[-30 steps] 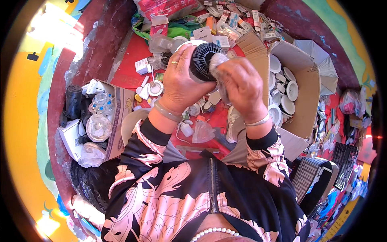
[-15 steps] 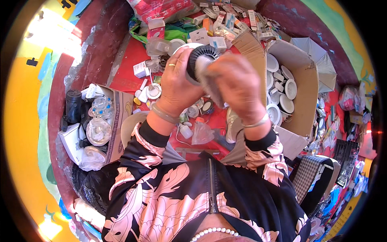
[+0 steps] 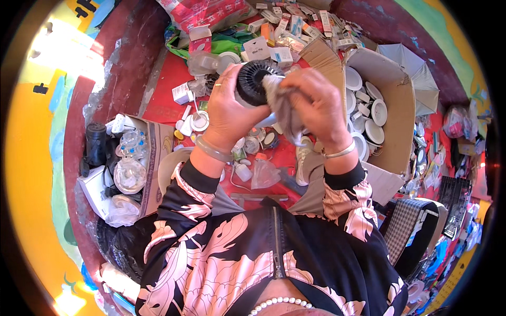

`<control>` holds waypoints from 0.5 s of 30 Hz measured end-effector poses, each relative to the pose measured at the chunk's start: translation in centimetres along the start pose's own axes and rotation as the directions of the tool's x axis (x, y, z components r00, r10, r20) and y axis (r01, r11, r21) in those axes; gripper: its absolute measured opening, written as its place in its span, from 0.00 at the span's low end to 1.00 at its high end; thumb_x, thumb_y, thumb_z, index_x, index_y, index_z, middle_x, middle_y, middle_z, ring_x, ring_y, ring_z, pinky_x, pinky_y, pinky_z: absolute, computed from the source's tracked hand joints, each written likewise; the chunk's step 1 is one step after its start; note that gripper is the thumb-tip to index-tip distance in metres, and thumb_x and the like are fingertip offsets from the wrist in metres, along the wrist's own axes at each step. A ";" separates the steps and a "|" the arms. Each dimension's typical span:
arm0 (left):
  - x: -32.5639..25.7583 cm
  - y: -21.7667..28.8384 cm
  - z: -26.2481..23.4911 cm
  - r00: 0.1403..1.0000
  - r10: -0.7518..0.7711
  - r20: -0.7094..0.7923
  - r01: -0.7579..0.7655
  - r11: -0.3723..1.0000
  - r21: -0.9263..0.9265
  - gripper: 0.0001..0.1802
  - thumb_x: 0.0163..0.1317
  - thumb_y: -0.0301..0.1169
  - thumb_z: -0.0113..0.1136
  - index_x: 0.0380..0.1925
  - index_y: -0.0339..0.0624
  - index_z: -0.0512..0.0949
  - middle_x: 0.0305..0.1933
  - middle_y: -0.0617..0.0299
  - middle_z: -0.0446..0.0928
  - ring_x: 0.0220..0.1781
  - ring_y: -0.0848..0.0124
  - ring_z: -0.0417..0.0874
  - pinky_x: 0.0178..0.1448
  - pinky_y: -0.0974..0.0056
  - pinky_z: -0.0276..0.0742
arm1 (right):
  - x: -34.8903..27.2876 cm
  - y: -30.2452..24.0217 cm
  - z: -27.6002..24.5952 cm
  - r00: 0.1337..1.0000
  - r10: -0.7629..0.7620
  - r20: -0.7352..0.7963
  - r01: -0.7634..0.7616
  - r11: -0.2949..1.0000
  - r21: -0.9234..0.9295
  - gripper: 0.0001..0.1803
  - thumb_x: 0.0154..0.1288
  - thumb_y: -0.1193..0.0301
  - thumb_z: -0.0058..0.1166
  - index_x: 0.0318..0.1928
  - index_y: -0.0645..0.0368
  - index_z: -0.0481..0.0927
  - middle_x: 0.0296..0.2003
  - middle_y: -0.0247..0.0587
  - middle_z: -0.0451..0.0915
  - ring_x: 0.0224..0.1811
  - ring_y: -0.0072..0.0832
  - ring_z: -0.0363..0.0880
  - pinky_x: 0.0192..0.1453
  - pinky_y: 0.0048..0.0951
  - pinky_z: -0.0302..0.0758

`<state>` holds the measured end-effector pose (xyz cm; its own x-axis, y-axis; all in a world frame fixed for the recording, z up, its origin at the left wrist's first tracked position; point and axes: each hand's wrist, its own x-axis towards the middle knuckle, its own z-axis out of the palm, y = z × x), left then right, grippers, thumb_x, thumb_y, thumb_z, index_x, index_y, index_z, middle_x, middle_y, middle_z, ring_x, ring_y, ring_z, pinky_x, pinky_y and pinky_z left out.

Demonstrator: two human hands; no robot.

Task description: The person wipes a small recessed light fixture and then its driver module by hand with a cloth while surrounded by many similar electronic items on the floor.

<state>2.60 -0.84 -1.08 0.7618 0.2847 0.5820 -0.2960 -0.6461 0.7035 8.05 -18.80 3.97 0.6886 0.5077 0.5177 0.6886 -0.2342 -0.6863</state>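
Observation:
My left hand (image 3: pixel 227 113) grips a round downlight (image 3: pixel 252 80) with a black ribbed back, its fingers wrapped round the side. The ribbed back faces up toward me. Closed on a bunched grey cloth (image 3: pixel 287 110), my right hand (image 3: pixel 319 105) presses the cloth's tip against the right side of the ribs. The cloth's lower end hangs loose. My palm and fingers hide most of the downlight's lighter front part.
An open cardboard box (image 3: pixel 392 116) of round white downlights (image 3: pixel 375 132) stands to the right. At the left is another box (image 3: pixel 153 168) with bagged fittings. Small cartons (image 3: pixel 298 23) are heaped at the back; loose parts lie on the red cloth floor cover (image 3: pixel 163 102).
My right hand has slowed and shifted slightly right, with the grey cloth showing more fully. The downlight has tilted so its ribbed back faces me more.

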 end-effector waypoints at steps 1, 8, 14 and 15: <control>-0.2 -0.4 0.0 0.989 -0.141 0.046 0.145 0.983 -0.114 0.43 0.32 0.37 0.77 0.51 0.30 0.70 0.48 0.49 0.76 0.50 0.60 0.78 0.56 0.62 0.72 | 0.0 1.0 -0.4 0.993 0.070 -0.100 -0.068 0.997 0.021 0.11 0.56 0.85 0.51 0.38 0.60 0.80 0.37 0.35 0.79 0.42 0.23 0.76 0.45 0.24 0.73; 0.9 -0.7 -1.5 0.791 -0.534 0.298 0.556 0.424 -0.715 0.30 0.40 0.29 0.75 0.46 0.32 0.75 0.42 0.59 0.79 0.42 0.73 0.79 0.51 0.68 0.73 | -0.2 6.4 -8.4 0.656 0.658 -0.371 0.048 0.453 0.890 0.12 0.63 0.80 0.47 0.47 0.65 0.75 0.43 0.43 0.78 0.44 0.27 0.77 0.49 0.26 0.76; 1.0 -1.2 -1.6 0.783 -0.576 0.236 0.552 0.467 -0.691 0.29 0.41 0.30 0.74 0.46 0.32 0.75 0.42 0.59 0.79 0.42 0.73 0.79 0.51 0.68 0.73 | 0.4 1.9 -3.9 0.832 0.477 -0.283 -0.096 0.627 0.773 0.12 0.62 0.81 0.48 0.47 0.62 0.75 0.42 0.37 0.79 0.42 0.24 0.77 0.47 0.25 0.75; 1.0 -1.1 -1.4 0.794 -0.571 0.208 0.539 0.505 -0.674 0.29 0.41 0.30 0.75 0.45 0.33 0.75 0.43 0.59 0.79 0.42 0.73 0.79 0.51 0.68 0.73 | 0.3 0.6 -2.7 0.863 0.421 -0.280 -0.142 0.734 0.665 0.13 0.59 0.82 0.50 0.45 0.61 0.76 0.40 0.37 0.79 0.41 0.25 0.77 0.46 0.26 0.75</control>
<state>2.84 1.16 -0.69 0.8938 0.4478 -0.0240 -0.1273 0.3047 0.9439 9.28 -21.07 5.06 0.9476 0.1078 0.3008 0.2561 0.3070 -0.9166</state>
